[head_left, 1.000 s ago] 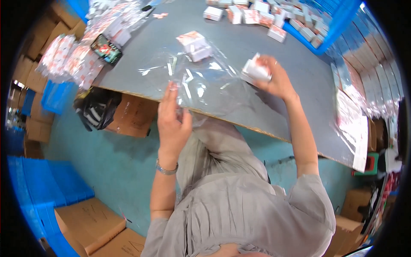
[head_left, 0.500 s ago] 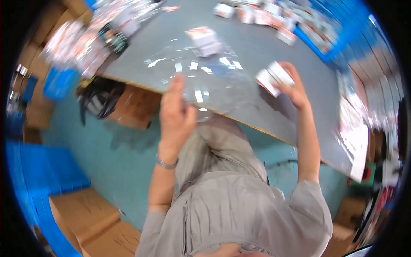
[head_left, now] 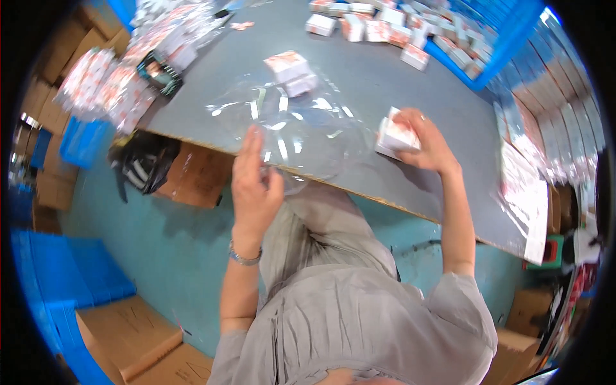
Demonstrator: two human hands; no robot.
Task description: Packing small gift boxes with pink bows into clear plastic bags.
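Note:
My right hand (head_left: pixel 428 142) grips a pair of small white boxes (head_left: pixel 399 136) from above, low over the grey table. Its fingers hide part of them, so I cannot tell whether they rest on the surface. At the table's front edge is my left hand (head_left: pixel 255 186), fingers stretched and thumb apart. A clear plastic bag (head_left: pixel 301 136) lies flat beside its fingertips; whether they touch is unclear. Beyond the bag, two small white-and-orange boxes (head_left: pixel 292 72) sit together, apart from both hands.
Several similar boxes (head_left: pixel 366 29) lie at the far edge beside a blue crate (head_left: pixel 481 82). Plastic-wrapped packs (head_left: pixel 106 83) and a dark printed item (head_left: pixel 160 74) occupy the left. Wrapped stacks (head_left: pixel 545 122) stand at the right. A cardboard box (head_left: pixel 196 173) is under the table.
The boxes in my right hand have turned, and my fingers now cover their top. My left hand has drawn slightly toward me. The whole view has shifted a little.

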